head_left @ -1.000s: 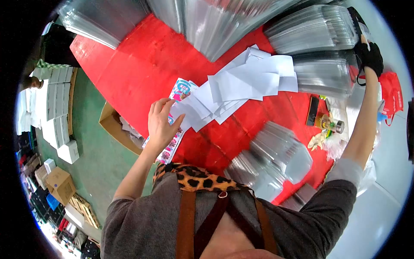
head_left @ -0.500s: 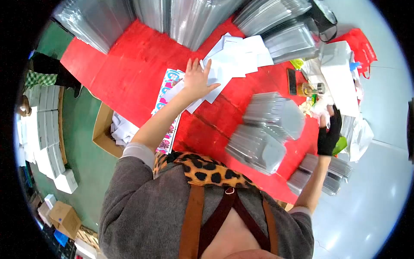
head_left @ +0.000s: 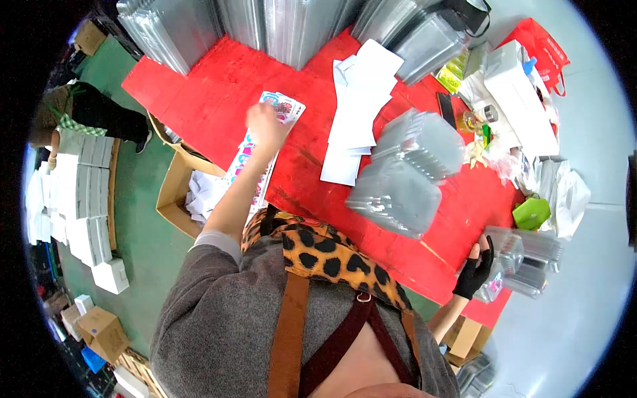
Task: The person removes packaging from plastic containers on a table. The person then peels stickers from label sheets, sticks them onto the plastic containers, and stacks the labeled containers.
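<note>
My bare left hand (head_left: 265,126) is over the strip of colourful printed sheets (head_left: 285,106) on the red table, its fingers curled at the upper end; what they hold, if anything, is hidden. To its right lies a fanned pile of white paper (head_left: 358,99). My right hand (head_left: 474,270), in a black fingerless glove, is at the table's lower right edge. It touches or nearly touches a stack of clear plastic containers (head_left: 505,251), where a small printed patch shows. Two more stacks of clear containers (head_left: 398,196) rest mid-table.
Tall stacks of clear plastic (head_left: 298,30) line the far edge. At the right are a phone (head_left: 446,109), a jar (head_left: 470,121), a white box (head_left: 521,93) and a red bag (head_left: 541,50). A carton of paper (head_left: 176,189) stands left; a person (head_left: 89,113) is beyond.
My left hand has moved from the white paper to the printed sheets. The white paper now lies apart, further right. My right hand has come down from the far right to the near containers.
</note>
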Motion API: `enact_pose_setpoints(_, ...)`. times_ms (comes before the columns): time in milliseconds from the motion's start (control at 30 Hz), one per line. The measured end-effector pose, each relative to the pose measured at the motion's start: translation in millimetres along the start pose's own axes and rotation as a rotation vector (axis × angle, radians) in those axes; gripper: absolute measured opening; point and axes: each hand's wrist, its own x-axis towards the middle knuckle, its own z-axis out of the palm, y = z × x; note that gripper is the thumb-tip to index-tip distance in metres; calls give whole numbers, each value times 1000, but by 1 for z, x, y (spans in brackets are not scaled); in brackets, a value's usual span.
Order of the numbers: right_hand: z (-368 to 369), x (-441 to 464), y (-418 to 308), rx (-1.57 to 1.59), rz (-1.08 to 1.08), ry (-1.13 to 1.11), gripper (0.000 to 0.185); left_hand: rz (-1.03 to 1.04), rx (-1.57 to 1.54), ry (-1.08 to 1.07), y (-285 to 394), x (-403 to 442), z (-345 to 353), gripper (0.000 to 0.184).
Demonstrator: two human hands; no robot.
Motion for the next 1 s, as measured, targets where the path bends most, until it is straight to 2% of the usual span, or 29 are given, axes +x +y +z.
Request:
enact_pose_setpoints(67,6,-12,19,79,52,-13,33,-186,131,-48,-40,-10,-3,68)
enact_pose_setpoints(133,28,-15,28,87,4,-62,34,-344,77,-16,-55,-16,-7,70)
enact_pose_setpoints(200,60,-19,18,291,23,-86,35,-403,84,-4,-61,-15,-2,68)
enact_pose_setpoints(300,109,-12,-6,432,-25,-112,39,-401,43,88,-63,-14,11,63)
enact_pose_setpoints(333,122,-7,-9,350,-70,-127,41,-391,-30,73,-68,-14,17,60)
enact_pose_setpoints(400,143,3,-21,160,-173,-149,58,-369,-177,43,-75,-8,25,55)
enact_pose_setpoints(433,142,7,-33,161,-173,-146,60,-373,-324,6,-55,-10,2,46)
enact_pose_setpoints(567,144,23,-31,109,-222,-170,61,-82,-475,-246,-26,3,-28,34)
enact_pose_setpoints(667,145,32,-23,171,-276,-244,55,-41,-803,-464,31,-5,-70,31)
enact_pose_setpoints(700,146,29,-23,172,-311,-185,53,-70,-1003,-592,57,-12,-90,28)
enact_pose_setpoints(800,137,22,-30,156,-294,-208,52,-127,-1132,-825,118,-30,-145,27)
enact_pose_setpoints(867,132,11,-31,197,-291,-223,54,26,-1103,-899,135,-40,-154,23)
enact_pose_setpoints(933,112,-2,-50,137,-284,-243,51,85,-1059,-946,155,-49,-171,22)
enact_pose_setpoints(967,107,-6,-50,84,-324,-223,46,99,-1142,-971,161,-54,-175,21)
enact_pose_setpoints(1000,94,-8,-63,113,-381,-140,45,98,-1127,-1008,166,-58,-178,22)
